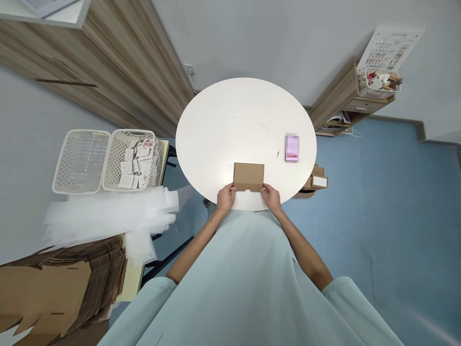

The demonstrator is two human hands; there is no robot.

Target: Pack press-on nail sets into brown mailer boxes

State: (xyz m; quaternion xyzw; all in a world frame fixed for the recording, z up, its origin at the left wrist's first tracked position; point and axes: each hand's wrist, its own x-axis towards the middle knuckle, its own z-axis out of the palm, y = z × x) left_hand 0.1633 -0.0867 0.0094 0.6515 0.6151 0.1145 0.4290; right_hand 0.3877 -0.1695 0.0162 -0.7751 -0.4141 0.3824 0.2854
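A small brown cardboard box (248, 176) lies on the round white table (230, 115) close to its near edge. Its lid looks closed, with a small half-round notch at the front. My left hand (225, 197) grips the box's near left corner, thumb and fingers pinched together there. At the near right corner, my right hand (271, 196) pinches the box the same way. Farther right on the table rests a pinkish-purple rectangular item (292, 148), its surface blurred out.
To the left, a white lidded basket (107, 168) holds small packets, beside white translucent sheets (111, 211) and stacked flat cardboard (46, 298). Small boxes (317, 180) sit low beyond the table's right edge. A wooden cabinet (336, 96) bears another basket (370, 90).
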